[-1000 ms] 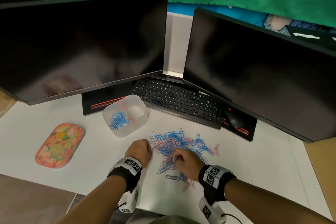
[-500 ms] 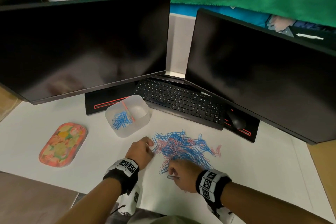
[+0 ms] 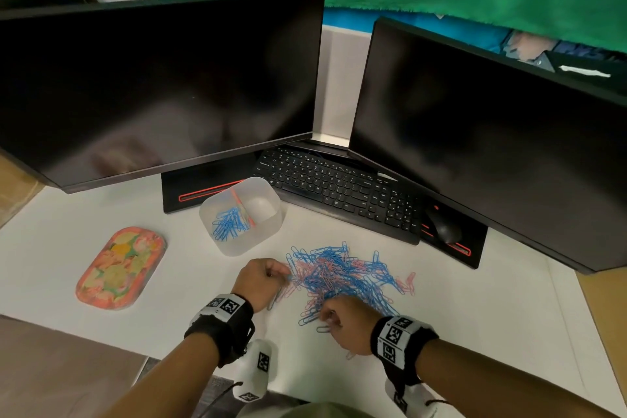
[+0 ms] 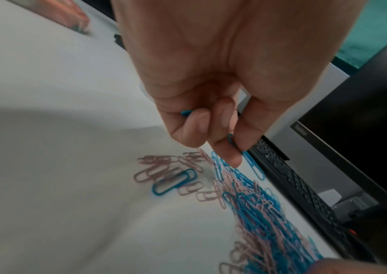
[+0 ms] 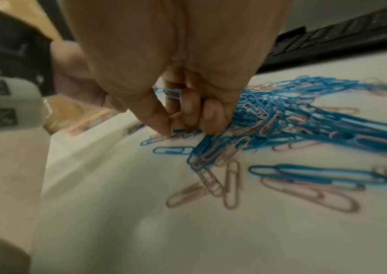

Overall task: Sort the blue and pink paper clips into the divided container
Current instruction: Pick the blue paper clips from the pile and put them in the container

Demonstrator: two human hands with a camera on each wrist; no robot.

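A loose pile of blue and pink paper clips (image 3: 339, 273) lies on the white desk. Behind it to the left stands the translucent divided container (image 3: 271, 226); several blue clips (image 3: 230, 224) fill its left compartment, while the right one looks empty. My left hand (image 3: 283, 274) is at the pile's left edge, thumb and forefinger pinching a blue clip (image 4: 231, 140), with another blue clip (image 4: 186, 112) tucked under the curled fingers. My right hand (image 3: 325, 316) is at the pile's near edge, its thumb and forefinger pressed onto clips on the desk and blue clips (image 5: 171, 92) gathered in its curled fingers.
Two dark monitors (image 3: 163, 85) (image 3: 492, 153) stand behind, with a black keyboard (image 3: 339, 190) and mouse (image 3: 444, 229) between them and the pile. A colourful oval tray (image 3: 120, 268) lies at the left. The desk's front edge runs close under my wrists.
My right hand has drawn back a little toward me along the pile's near edge. My left hand has stayed at the pile's left edge.
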